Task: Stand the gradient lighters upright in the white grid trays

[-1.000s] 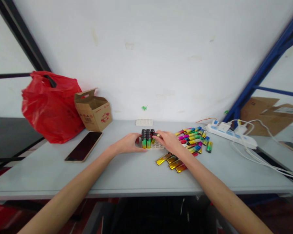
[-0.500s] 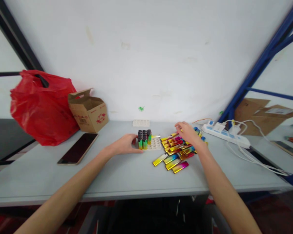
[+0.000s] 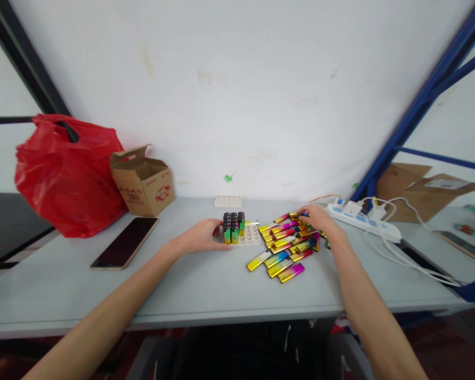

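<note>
A white tray (image 3: 252, 236) with round holes sits mid-table, several black-capped lighters (image 3: 233, 225) standing upright in its left part. My left hand (image 3: 203, 236) rests against the tray's left side, fingers curled round it. To the right lies a pile of shiny multicoloured lighters (image 3: 285, 244) flat on the table. My right hand (image 3: 315, 218) is on the far side of that pile, fingers bent down onto a lighter; whether it grips one I cannot make out.
A phone (image 3: 125, 249) lies at the left, beyond it a small cardboard box (image 3: 143, 180) and a red plastic bag (image 3: 65, 173). A second white tray (image 3: 227, 201) sits by the wall. A power strip (image 3: 363, 220) with white cables is at the right.
My right hand left the tray, swung right over the loose lighters and has come down on the pile's far side. My left hand stayed at the tray.
</note>
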Tool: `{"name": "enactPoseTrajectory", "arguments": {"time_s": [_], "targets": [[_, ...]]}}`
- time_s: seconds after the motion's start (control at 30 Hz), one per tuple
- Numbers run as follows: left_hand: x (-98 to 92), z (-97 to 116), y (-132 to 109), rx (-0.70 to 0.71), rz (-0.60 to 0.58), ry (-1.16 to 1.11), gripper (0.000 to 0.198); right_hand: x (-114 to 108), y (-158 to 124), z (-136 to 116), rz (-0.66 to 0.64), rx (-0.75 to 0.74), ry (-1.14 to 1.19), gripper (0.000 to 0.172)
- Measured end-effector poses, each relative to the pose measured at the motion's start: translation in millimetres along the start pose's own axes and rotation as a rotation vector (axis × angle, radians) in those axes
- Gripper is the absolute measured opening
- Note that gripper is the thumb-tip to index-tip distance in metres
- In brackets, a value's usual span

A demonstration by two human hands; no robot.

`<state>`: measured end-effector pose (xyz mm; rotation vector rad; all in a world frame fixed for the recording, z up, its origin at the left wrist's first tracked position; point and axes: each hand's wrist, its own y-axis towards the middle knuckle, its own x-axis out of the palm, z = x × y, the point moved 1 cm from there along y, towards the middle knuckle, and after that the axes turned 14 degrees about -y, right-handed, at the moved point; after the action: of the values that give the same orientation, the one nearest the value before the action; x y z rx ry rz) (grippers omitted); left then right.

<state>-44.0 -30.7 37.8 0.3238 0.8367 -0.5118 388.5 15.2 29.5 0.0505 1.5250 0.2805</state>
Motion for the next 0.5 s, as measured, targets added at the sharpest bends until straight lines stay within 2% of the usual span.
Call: {"name": "enactPoseTrajectory", "arguments": {"time_s": [0.07,0.27,0.37,0.5], "targets": [[0.0,1,0,-0.001,-0.001,-0.004,0.065,-1,-1,0,0.05,0.019,0.027,0.017],[-1.4,4,-1,-0.015,-0.007,-0.024,0.059,-8,-3,-20,0.271,0.119,0.344,0.034],[-1.8,4,-2,-0.011,-0.002,-0.025,0.059,-12,-2,-40,0.36,0.135,0.639,0.041],[-1.2,2,-1,-0.006,-0.01,-0.03,0.062,-10,1,-68,0.345,0.213,1.12,0.056]]}}
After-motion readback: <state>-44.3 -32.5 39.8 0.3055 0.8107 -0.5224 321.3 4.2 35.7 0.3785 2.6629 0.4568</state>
